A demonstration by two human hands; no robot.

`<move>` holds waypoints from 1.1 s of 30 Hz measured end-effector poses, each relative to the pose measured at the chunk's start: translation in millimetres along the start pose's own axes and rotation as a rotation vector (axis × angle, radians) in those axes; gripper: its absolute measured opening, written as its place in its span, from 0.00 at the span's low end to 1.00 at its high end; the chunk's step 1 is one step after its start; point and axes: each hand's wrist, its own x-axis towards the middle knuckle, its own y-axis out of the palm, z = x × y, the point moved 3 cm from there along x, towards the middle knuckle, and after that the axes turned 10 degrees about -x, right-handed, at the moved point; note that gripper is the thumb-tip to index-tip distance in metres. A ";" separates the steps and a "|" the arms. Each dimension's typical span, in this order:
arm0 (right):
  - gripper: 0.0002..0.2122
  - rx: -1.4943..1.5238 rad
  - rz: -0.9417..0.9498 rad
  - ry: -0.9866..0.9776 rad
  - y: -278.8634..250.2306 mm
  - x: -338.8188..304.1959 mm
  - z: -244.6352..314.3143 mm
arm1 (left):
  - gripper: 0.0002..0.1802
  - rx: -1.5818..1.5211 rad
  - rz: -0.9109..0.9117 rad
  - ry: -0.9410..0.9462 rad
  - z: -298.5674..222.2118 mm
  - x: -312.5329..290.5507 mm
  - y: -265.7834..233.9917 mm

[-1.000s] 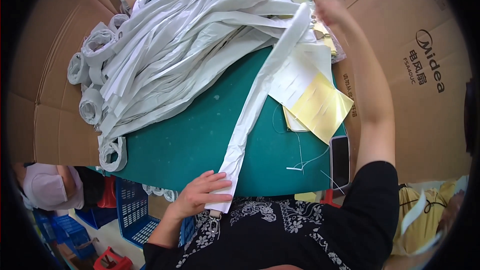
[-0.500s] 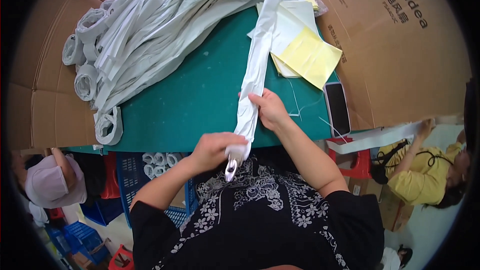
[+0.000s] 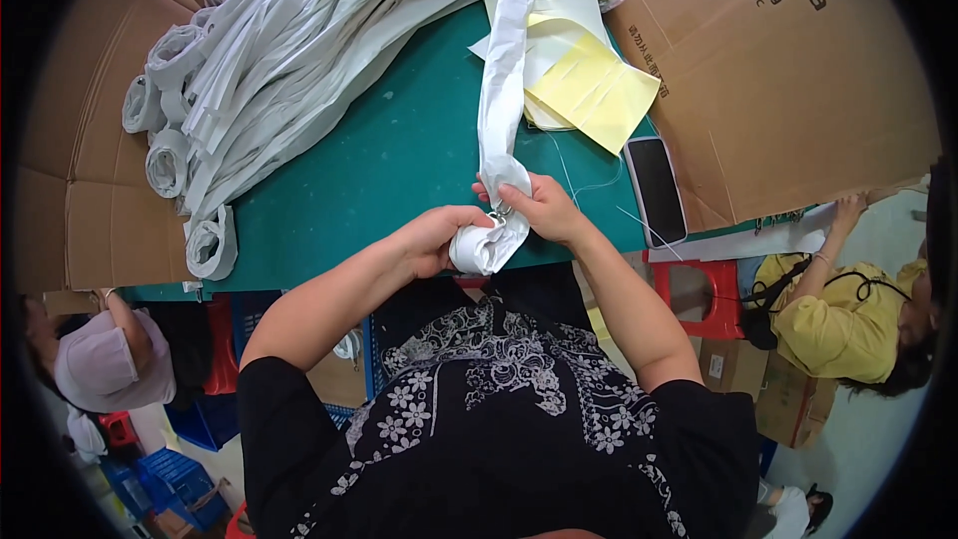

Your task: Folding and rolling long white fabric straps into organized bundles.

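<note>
A long white strip of thin, plastic-like material [image 3: 502,90] runs from the far side of the table toward me. Its near end is wound into a loose roll [image 3: 481,252] at the table's front edge. My left hand [image 3: 437,237] is closed on the left side of that roll, thumb on top. With thumb and fingers, my right hand [image 3: 542,208] pinches the strip just above the roll. A small shiny metal piece [image 3: 499,212] shows between the two hands, partly covered by the material.
On the green table [image 3: 369,160], a heap of white strips [image 3: 329,50] lies at the far left, with several finished rolls [image 3: 212,245] beside it. Yellow sheets [image 3: 594,90] and a phone [image 3: 656,190] lie right. Cardboard [image 3: 778,90] flanks both sides. A co-worker [image 3: 838,319] sits at right, another [image 3: 110,354] at left.
The strip's near end, which hung with its metal clip in my left hand, is now coiled into a roll. Both hands have come close together around it.
</note>
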 end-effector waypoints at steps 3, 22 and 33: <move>0.15 -0.212 0.057 -0.037 -2.5 -4.3 16.8 | 0.17 -0.081 0.026 0.001 -0.9 3.4 3.3; 0.09 -0.312 0.047 0.066 11.1 -21.9 13.5 | 0.17 -0.320 -0.015 0.247 13.7 -11.1 20.7; 0.11 -0.178 0.029 0.034 16.7 -31.5 -5.9 | 0.20 0.019 -0.100 0.079 10.6 -5.2 5.6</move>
